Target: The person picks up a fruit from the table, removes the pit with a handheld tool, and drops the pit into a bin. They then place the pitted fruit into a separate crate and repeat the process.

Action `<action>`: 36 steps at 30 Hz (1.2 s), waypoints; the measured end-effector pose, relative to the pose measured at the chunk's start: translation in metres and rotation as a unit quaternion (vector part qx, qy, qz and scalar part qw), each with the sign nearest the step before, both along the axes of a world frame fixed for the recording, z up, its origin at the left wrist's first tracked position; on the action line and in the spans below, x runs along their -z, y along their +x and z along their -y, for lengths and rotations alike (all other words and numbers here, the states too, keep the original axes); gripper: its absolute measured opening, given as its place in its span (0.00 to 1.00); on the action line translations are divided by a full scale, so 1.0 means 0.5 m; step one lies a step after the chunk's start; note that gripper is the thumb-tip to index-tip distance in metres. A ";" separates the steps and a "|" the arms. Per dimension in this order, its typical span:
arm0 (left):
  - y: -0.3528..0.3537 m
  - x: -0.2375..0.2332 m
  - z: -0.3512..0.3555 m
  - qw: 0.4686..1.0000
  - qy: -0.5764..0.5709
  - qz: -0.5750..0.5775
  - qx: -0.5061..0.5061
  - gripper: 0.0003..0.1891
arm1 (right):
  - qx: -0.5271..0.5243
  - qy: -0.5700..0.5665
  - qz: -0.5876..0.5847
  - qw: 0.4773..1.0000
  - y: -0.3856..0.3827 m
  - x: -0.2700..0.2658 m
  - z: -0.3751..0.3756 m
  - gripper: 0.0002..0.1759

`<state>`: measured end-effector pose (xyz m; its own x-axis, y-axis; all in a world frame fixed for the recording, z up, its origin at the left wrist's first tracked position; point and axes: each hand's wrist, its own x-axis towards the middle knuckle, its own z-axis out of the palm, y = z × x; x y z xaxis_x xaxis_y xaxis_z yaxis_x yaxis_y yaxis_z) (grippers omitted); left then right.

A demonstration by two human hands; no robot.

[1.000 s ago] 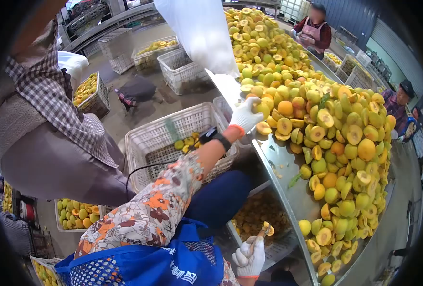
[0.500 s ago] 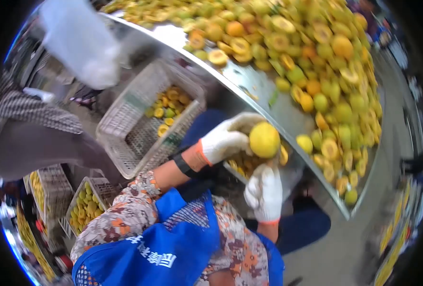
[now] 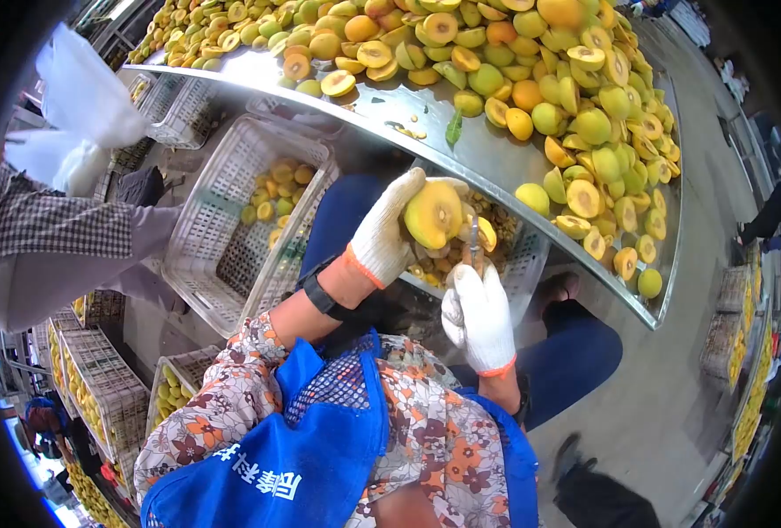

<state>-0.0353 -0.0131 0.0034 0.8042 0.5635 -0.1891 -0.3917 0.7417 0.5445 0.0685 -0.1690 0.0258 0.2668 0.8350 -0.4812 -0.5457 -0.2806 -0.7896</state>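
Observation:
In a white glove, my left hand (image 3: 389, 231) holds a yellow fruit (image 3: 433, 215) whose cut face shows. My right hand (image 3: 480, 319), gloved too, is closed on a small knife (image 3: 473, 242), its blade pointing up beside the fruit. A yellow cut piece (image 3: 486, 234) sits right by the blade. Beneath both hands is a basket (image 3: 524, 264) with small brown and yellow bits in it. Just beyond, a metal table (image 3: 496, 167) bears a large heap of halved and whole fruit (image 3: 584, 123).
A white crate (image 3: 206, 220) with some fruit in it stands to the left of my legs. A person's leg (image 3: 65, 273) and a plastic bag (image 3: 91, 88) are at the far left. More fruit-filled crates (image 3: 109, 378) stand at lower left. A green leaf (image 3: 454, 128) lies on the table.
The fruit was whole-looking and now shows a cut face, with a piece beside it. My left hand has moved left, and the knife blade has come into view. The view has shifted.

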 end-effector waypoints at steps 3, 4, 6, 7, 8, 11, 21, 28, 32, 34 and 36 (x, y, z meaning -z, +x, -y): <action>-0.009 -0.006 -0.001 0.999 0.005 0.031 0.012 0.33 | 0.019 0.035 -0.011 0.999 0.002 -0.008 0.006 0.09; -0.012 -0.009 -0.002 0.998 -0.005 0.049 0.025 0.32 | 0.024 0.059 -0.020 0.998 0.004 -0.009 0.008 0.09; -0.009 -0.013 0.003 0.999 0.024 0.033 0.014 0.32 | 0.008 0.055 -0.021 0.998 0.006 -0.001 0.009 0.09; -0.006 -0.017 0.004 0.998 0.055 0.019 0.002 0.32 | -0.008 0.052 -0.021 0.998 0.009 0.001 0.008 0.10; -0.005 -0.020 0.003 0.998 0.056 0.021 0.004 0.32 | -0.006 0.053 -0.020 0.998 0.013 0.002 0.004 0.10; -0.009 -0.022 0.011 0.999 0.045 0.013 0.001 0.32 | -0.001 0.025 0.005 1.000 0.017 0.007 0.000 0.10; -0.004 -0.029 0.016 0.996 0.088 0.015 -0.025 0.30 | -0.020 0.000 0.039 0.999 -0.004 -0.013 0.001 0.10; -0.002 -0.035 0.033 0.991 0.128 -0.013 -0.024 0.29 | -0.073 0.061 0.374 0.923 -0.010 0.054 0.022 0.12; 0.000 -0.023 0.044 0.989 0.146 -0.021 -0.027 0.29 | -0.064 0.055 0.432 0.898 -0.012 0.024 0.020 0.15; 0.001 -0.018 0.049 0.988 0.153 -0.025 -0.022 0.29 | -0.047 0.084 0.479 0.872 -0.016 0.029 0.022 0.17; -0.001 -0.022 0.049 0.988 0.151 -0.027 -0.014 0.29 | -0.032 0.110 0.523 0.844 -0.018 0.027 0.018 0.19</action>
